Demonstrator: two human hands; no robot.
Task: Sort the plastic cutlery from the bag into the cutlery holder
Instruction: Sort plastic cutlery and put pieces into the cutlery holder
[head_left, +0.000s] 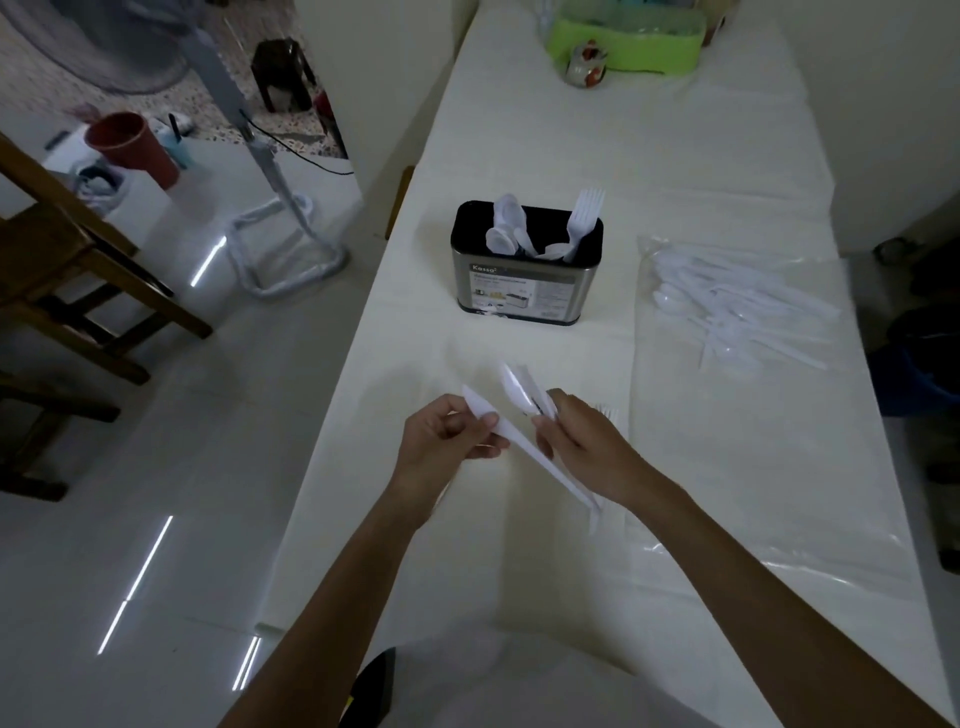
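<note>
Since kinds go separately, left hand (441, 441): pinches one long white plastic knife (514, 441).
Right hand (587, 447): alongside, grips white plastic spoon bundle (511, 387).

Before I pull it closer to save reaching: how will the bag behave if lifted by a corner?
The bag is thin clear film lying flat, so it will probably sag limply. The cutlery inside lies loose and looks light, so it would likely shift or spill. On the smooth table it should slide easily.
</note>
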